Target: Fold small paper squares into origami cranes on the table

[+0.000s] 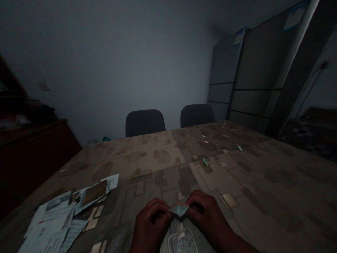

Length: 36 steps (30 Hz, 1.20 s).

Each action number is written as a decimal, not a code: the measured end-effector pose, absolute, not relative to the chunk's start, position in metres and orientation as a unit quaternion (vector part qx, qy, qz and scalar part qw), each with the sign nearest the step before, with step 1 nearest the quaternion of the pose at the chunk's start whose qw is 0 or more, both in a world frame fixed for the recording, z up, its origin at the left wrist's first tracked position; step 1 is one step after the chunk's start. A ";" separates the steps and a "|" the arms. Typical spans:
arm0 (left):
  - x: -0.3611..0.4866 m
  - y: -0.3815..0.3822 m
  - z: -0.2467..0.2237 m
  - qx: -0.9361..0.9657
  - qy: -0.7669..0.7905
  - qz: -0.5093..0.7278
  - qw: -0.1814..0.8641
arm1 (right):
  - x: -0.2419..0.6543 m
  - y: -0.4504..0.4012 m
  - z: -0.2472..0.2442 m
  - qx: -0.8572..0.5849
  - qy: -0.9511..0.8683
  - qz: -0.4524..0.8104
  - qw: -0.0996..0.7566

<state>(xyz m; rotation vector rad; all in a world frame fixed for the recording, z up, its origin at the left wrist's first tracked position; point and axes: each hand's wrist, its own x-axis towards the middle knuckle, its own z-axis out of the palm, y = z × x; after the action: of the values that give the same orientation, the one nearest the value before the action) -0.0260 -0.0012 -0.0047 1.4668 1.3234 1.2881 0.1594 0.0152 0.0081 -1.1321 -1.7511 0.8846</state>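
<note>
Between my two hands, just above the near part of the table, is a small piece of folded paper (179, 209), pale greenish with creases. My left hand (152, 221) pinches its left end between thumb and fingers. The right end is pinched in the same way by my right hand (206, 214). Farther off on the table stands a small green folded-paper figure (205, 161). Another small pale folded piece (239, 148) lies farther to the right.
A patterned cloth covers the table (163, 168). Loose papers (50, 221) and a brown-faced card or booklet (94, 193) lie at the left. Two dark chairs (144, 122) stand at the far edge. There is a dark red cabinet (39, 154) at left and a sliding-door wardrobe (258, 70) at right.
</note>
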 end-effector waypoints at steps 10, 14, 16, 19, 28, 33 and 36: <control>-0.014 0.005 -0.008 0.462 0.572 0.518 0.438 | 0.158 0.023 -0.002 -0.470 -0.652 0.387 0.452; -0.014 0.007 -0.008 0.469 0.566 0.517 0.437 | 0.159 0.024 0.001 -0.479 -0.638 0.403 0.449; -0.013 0.009 -0.009 0.478 0.560 0.514 0.441 | 0.159 0.026 0.001 -0.486 -0.631 0.408 0.447; -0.012 0.015 -0.011 0.478 0.564 0.509 0.440 | 0.158 0.029 -0.002 -0.489 -0.634 0.396 0.449; -0.006 0.021 -0.019 0.477 0.563 0.513 0.437 | 0.159 0.027 -0.001 -0.471 -0.647 0.381 0.462; -0.007 0.018 -0.016 0.488 0.552 0.520 0.432 | 0.157 0.026 0.001 -0.472 -0.653 0.382 0.452; -0.007 0.017 -0.015 0.492 0.550 0.518 0.432 | 0.155 0.026 0.001 -0.472 -0.653 0.378 0.457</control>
<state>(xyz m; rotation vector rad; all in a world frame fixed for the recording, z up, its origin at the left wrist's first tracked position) -0.0070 0.0172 -0.0148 1.2278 1.3716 1.2917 0.1555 0.0259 0.0007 -1.1625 -1.6085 0.9321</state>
